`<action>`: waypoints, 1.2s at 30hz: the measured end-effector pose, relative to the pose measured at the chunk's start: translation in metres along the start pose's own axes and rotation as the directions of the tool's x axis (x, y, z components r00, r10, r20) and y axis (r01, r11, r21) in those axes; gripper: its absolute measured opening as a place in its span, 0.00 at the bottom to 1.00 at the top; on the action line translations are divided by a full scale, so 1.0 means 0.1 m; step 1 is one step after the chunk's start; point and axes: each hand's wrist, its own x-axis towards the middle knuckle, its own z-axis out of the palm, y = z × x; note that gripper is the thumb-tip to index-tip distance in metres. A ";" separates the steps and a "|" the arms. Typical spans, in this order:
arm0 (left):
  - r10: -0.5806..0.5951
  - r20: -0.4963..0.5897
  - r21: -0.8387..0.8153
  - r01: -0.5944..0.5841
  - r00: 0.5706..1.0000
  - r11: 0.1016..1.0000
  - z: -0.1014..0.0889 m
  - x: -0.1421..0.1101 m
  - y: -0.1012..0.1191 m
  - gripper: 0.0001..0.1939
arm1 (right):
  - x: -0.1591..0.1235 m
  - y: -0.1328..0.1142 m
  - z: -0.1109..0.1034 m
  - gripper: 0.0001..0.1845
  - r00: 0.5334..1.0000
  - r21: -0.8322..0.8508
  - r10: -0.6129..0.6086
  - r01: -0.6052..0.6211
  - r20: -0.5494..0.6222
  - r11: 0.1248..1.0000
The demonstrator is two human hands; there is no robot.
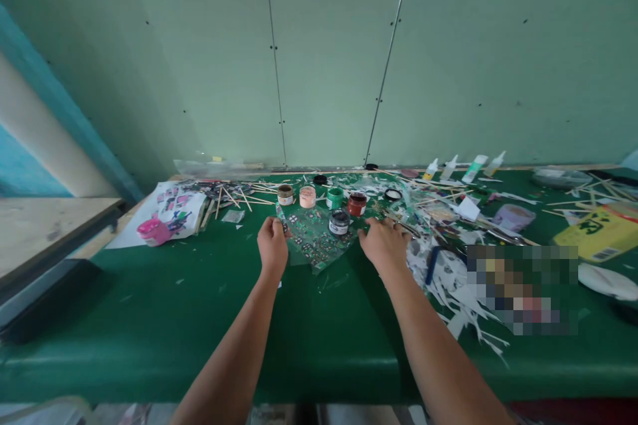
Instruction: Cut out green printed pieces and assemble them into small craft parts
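Observation:
My left hand [272, 246] is closed around a slim, pale, blade-shaped piece [281, 214] that points up; its exact kind is unclear. Right beside it lies a clear plastic sheet [319, 264] with small shiny, flower-like patterns. A dark paint jar [339, 222] stands on that sheet. Behind are more small jars: brown [285, 196], peach [308, 197], green [335, 198] and red [357, 204]. My right hand [386, 246] reaches down to the table right of the sheet, fingers spread, by a thin metal tool [406, 228]. Its fingertips are partly hidden.
White paper scraps [456, 295] and thin wooden sticks clutter the right side. Several small glue bottles [450, 168] stand near the wall. A yellow packet [598, 232] lies far right. On the left, a pink figure [153, 231] rests on a printed sheet [129, 236].

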 end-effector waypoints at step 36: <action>0.040 -0.085 0.452 0.003 0.996 0.892 -0.20 0.14 -0.07 0.14 | -0.16 -0.36 0.20 0.05 0.988 0.595 -0.084 0.145 -0.129 0.790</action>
